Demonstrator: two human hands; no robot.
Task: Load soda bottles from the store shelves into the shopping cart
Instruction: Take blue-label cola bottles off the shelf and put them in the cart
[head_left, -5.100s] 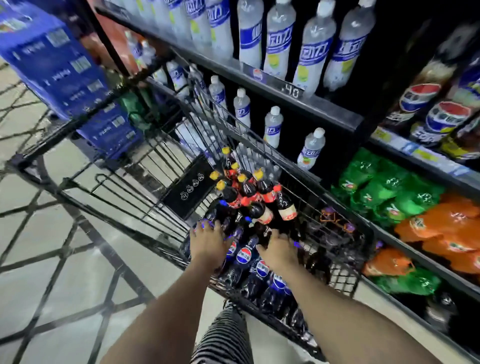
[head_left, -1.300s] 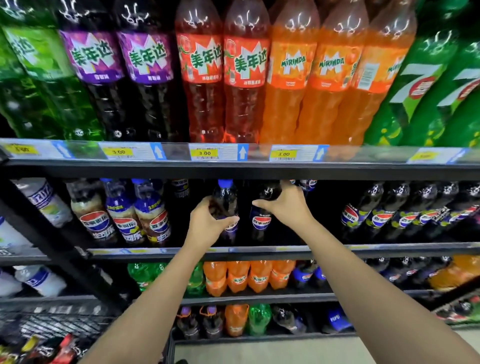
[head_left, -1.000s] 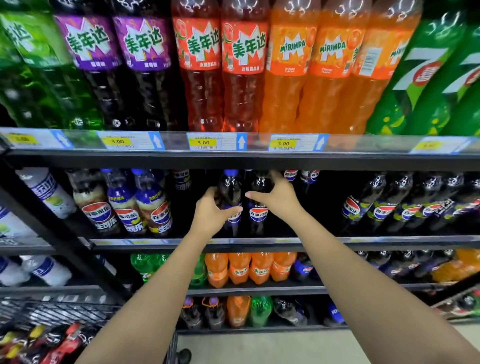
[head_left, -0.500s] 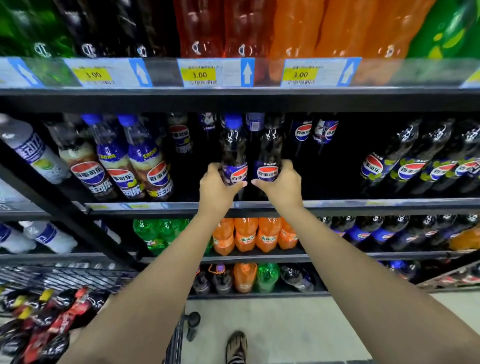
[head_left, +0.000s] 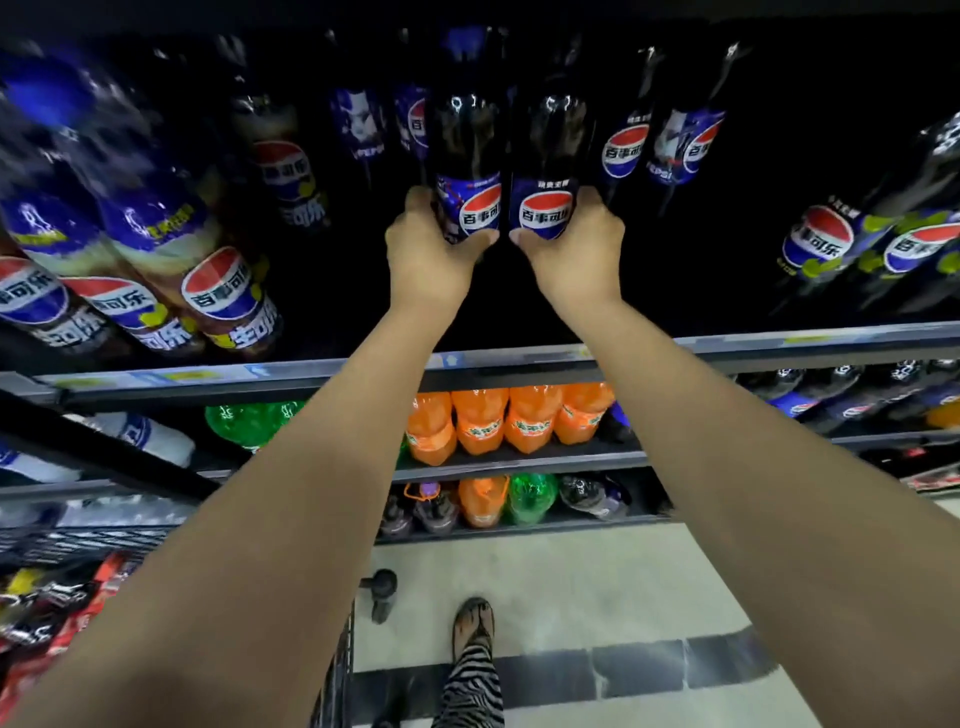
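Head view.

- Left hand (head_left: 426, 260): fingers and thumb wrapped round the labelled lower part of the left cola bottle (head_left: 467, 150), which stands upright.
- Right hand (head_left: 576, 254): clamped the same way on the right cola bottle (head_left: 551, 150), also upright.
- The two dark bottles stand side by side, labels close together, in the dark bay above the shelf edge (head_left: 727, 345). The hands hide their bases, so I cannot tell whether they rest on the shelf.
- Other cola bottles: a blurred, tilted group to the left (head_left: 218, 296), a few just behind the held pair (head_left: 623, 150), more at far right (head_left: 821, 244).
- Shelf below: a row of orange bottles (head_left: 480, 421), with a green bottle (head_left: 249, 421) to their left.
- Lowest shelf: small mixed bottles, orange, green and dark (head_left: 530, 496).
- Shopping cart (head_left: 332, 670): at lower left, with a wheel (head_left: 382, 587) on the pale floor (head_left: 597, 582). It holds blurred bottles with red and yellow parts (head_left: 62, 608).
- A sandalled foot (head_left: 472, 623) and a striped trouser leg, just right of the cart.
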